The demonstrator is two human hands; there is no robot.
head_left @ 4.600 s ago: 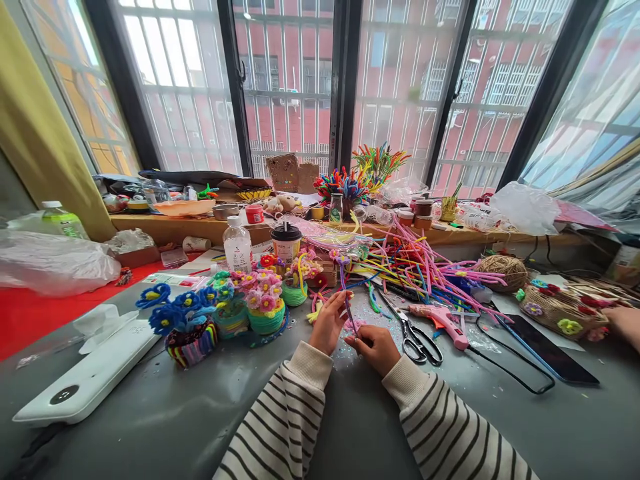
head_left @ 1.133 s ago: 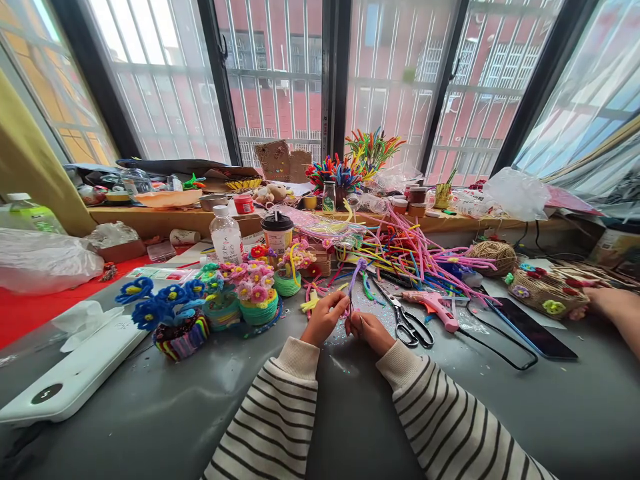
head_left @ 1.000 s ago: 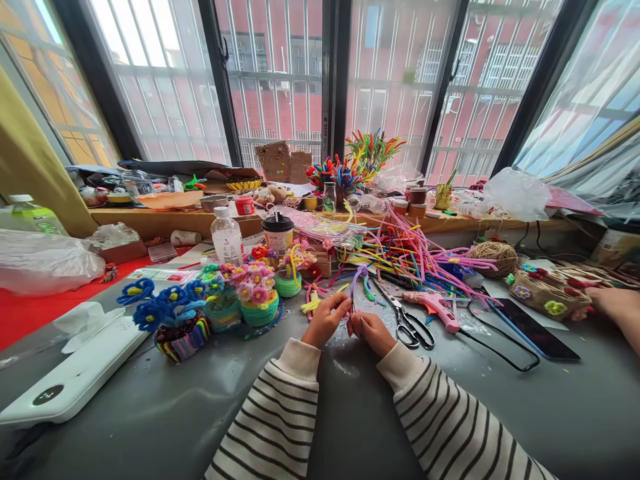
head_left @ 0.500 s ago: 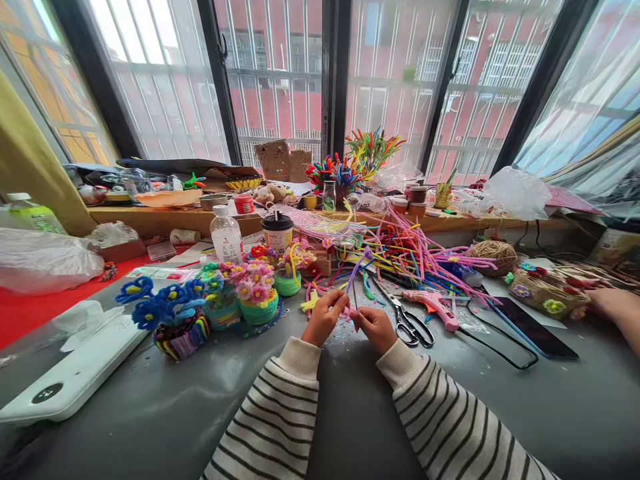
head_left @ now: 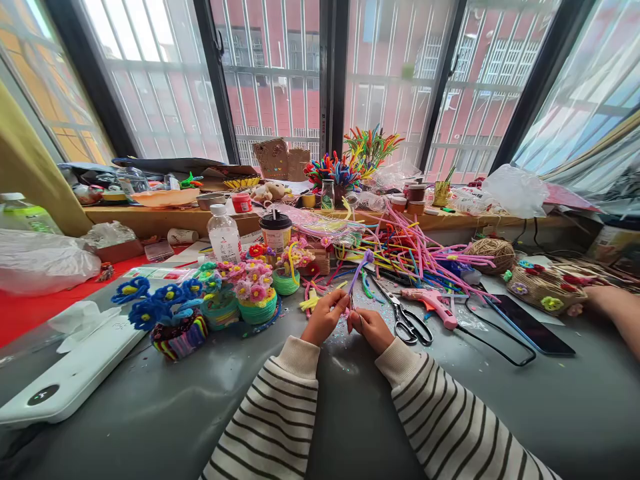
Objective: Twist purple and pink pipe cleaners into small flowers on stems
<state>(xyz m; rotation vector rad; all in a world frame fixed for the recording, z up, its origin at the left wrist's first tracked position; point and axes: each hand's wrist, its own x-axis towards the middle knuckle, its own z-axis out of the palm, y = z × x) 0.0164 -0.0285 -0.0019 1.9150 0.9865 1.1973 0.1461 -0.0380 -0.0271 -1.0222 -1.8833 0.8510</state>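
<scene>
Between the fingers of my left hand (head_left: 325,316) is a purple pipe cleaner (head_left: 357,272), standing upright with a rounded, curled tip. My right hand (head_left: 371,328) is closed in a pinch close beside it, on a thin dark strand (head_left: 352,304) that runs up next to the purple stem. Its lower end is hidden by my fingers. Some pink shows between the hands, too small to make out. To the right of my right hand lie black-handled scissors (head_left: 412,325) and a pink glue gun (head_left: 434,305).
Pipe-cleaner flower pots (head_left: 257,308) and a blue-flowered pot (head_left: 179,333) stand left, near a white device (head_left: 75,363). Behind are a bottle (head_left: 223,237), a lidded cup (head_left: 276,233) and piled pipe cleaners (head_left: 410,250). A phone (head_left: 533,325) and another person's hand (head_left: 613,310) by a twine basket (head_left: 545,290) are right.
My right hand has moved slightly left, closer to my left hand. The dark strand now lies nearer the purple stem, with less of it showing. The other person's hand stays by the basket.
</scene>
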